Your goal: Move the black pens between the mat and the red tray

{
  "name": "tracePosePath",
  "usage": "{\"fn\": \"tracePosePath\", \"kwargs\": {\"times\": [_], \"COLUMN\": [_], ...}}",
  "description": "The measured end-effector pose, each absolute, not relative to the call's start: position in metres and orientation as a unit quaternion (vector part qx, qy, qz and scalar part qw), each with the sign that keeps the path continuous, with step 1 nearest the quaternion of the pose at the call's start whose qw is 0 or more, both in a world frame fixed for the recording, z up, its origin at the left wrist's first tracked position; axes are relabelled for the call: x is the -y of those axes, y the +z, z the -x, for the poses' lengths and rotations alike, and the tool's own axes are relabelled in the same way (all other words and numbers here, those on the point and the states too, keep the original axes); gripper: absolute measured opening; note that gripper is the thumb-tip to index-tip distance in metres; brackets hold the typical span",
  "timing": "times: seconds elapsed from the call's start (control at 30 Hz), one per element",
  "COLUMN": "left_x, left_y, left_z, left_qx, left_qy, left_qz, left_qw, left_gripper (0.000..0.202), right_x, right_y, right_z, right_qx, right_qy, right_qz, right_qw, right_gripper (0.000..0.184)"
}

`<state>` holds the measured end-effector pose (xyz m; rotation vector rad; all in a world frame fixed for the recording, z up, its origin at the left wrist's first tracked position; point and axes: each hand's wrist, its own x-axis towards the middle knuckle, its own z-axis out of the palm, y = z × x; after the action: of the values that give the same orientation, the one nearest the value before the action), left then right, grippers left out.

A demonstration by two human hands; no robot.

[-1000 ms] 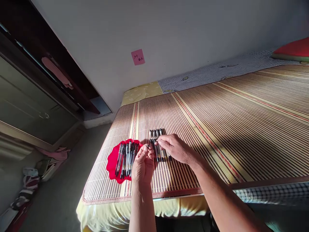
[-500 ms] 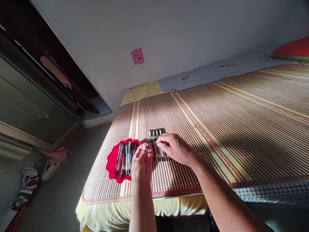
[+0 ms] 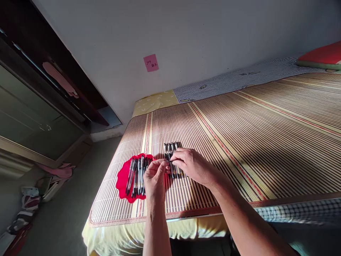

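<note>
My left hand and my right hand meet fingertip to fingertip over a striped bamboo mat, both pinched on one black pen between them. Behind the fingers a row of several black pens lies side by side on the mat, partly hidden by my right hand. To the left a red scalloped dish holds several more black pens. My left hand is right beside the dish's near right edge.
The mat covers a bed with a yellow sheet and a checked cloth along the wall. A pink note is stuck on the wall. A red cushion lies far right. Dark cabinet and floor clutter at left.
My two hands have drawn closer until the fingertips touch around the pen. The left hand has turned slightly and its fingers reach further right.
</note>
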<state>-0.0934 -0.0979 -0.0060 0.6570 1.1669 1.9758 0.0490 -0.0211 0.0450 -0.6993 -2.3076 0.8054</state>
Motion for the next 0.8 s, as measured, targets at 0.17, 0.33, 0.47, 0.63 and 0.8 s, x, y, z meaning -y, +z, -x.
{"fn": "tracePosePath", "kwargs": {"times": [0.17, 0.33, 0.47, 0.63, 0.8], "left_x": [0.099, 0.099, 0.099, 0.095, 0.093], "left_y": [-0.001, 0.001, -0.002, -0.008, -0.009], "left_z": [0.093, 0.092, 0.095, 0.098, 0.084], "left_qx": [-0.396, -0.390, -0.391, -0.407, -0.454], "left_qy": [0.767, 0.767, 0.786, 0.803, 0.770], "left_qz": [-0.235, -0.230, -0.211, -0.183, -0.259], "left_qw": [0.447, 0.453, 0.430, 0.395, 0.366], "left_gripper": [0.029, 0.030, 0.031, 0.034, 0.033], "right_x": [0.022, 0.022, 0.020, 0.015, 0.007], "right_y": [0.043, 0.033, 0.033, 0.041, 0.033], "right_z": [-0.045, -0.039, -0.043, -0.057, -0.066], "right_qx": [0.803, 0.734, 0.742, 0.831, 0.839], "right_qy": [0.437, 0.558, 0.541, 0.388, 0.370], "right_qz": [0.259, 0.243, 0.244, 0.286, 0.314], "right_qw": [0.311, 0.302, 0.312, 0.278, 0.245], "right_gripper": [0.013, 0.008, 0.011, 0.012, 0.019]}}
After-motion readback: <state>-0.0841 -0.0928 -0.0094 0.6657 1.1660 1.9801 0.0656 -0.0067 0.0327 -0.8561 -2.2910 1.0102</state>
